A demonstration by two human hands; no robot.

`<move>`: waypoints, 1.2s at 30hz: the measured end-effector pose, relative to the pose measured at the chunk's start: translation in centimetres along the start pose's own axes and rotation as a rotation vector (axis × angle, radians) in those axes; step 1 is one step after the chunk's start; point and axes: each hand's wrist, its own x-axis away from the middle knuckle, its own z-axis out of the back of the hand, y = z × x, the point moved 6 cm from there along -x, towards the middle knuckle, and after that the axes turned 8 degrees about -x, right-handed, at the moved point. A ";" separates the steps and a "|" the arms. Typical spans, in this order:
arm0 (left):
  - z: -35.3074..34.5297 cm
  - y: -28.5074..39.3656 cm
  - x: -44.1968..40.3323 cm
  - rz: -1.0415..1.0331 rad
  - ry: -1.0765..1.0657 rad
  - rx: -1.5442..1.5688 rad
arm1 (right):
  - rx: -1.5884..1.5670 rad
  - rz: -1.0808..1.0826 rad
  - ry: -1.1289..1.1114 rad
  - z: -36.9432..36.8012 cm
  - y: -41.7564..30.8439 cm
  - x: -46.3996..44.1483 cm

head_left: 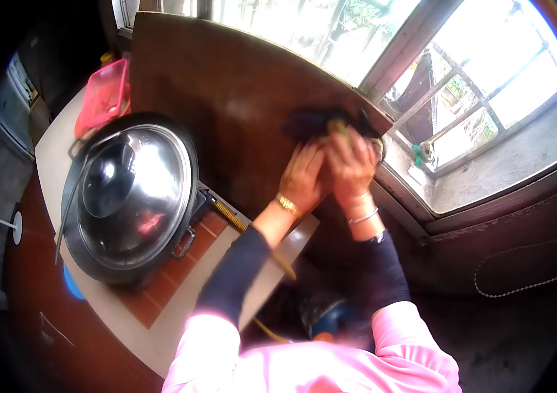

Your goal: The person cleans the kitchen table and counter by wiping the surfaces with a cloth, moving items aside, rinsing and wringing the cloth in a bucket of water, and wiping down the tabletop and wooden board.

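Note:
Both hands reach up to the right end of a brown wooden board that stands below the window. My left hand (303,171), with a gold band at the wrist, lies against the board (226,98), its fingers close together. Beside it, my right hand (352,160), wearing a silver bangle, is at a dark, blurred cloth-like item (314,124). A yellowish bit shows at the right fingertips. Blur hides how the fingers meet the dark item and whether either hand grips it.
A large wok (72,239) with a shiny metal lid (128,196) sits on the tiled counter at the left. Behind it is a pink plastic basket (105,92). A barred window (468,85) and its sill (507,177) are at the right. A yellow hose (283,262) hangs at the counter's corner.

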 end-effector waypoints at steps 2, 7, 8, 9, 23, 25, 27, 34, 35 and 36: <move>-1.0 -1.4 8.6 0.171 -0.111 -0.061 | -0.109 0.009 -0.093 -1.7 -3.3 5.4; -0.1 -2.2 21.4 0.412 -0.455 -0.118 | -0.298 0.126 -0.381 -5.3 -10.6 15.6; -0.5 -3.3 21.0 0.426 -0.386 -0.095 | -0.319 0.123 -0.359 -6.1 -9.9 15.2; -0.8 -3.9 18.4 0.447 -0.321 -0.066 | -0.340 0.118 -0.347 -6.2 -8.9 12.1; 3.3 -12.8 9.5 0.661 -0.177 -0.194 | -0.270 0.132 -0.249 -14.5 -11.0 1.7; 3.3 -13.2 15.7 0.792 -0.487 -0.332 | -0.363 0.242 -0.362 -16.1 -14.3 6.9; 3.8 -12.9 22.7 0.917 -0.819 -0.416 | -0.373 0.352 -0.527 -17.4 -16.9 12.7; 10.4 -1.8 28.7 0.795 -0.672 -0.135 | -0.456 0.367 -0.822 -11.0 -15.4 22.7; 11.0 -1.1 28.8 0.814 -0.685 -0.122 | -0.380 0.413 -0.864 -9.5 -14.9 23.7; 11.4 -0.7 29.0 0.814 -0.658 -0.117 | -0.415 0.423 -0.840 -8.0 -14.3 24.1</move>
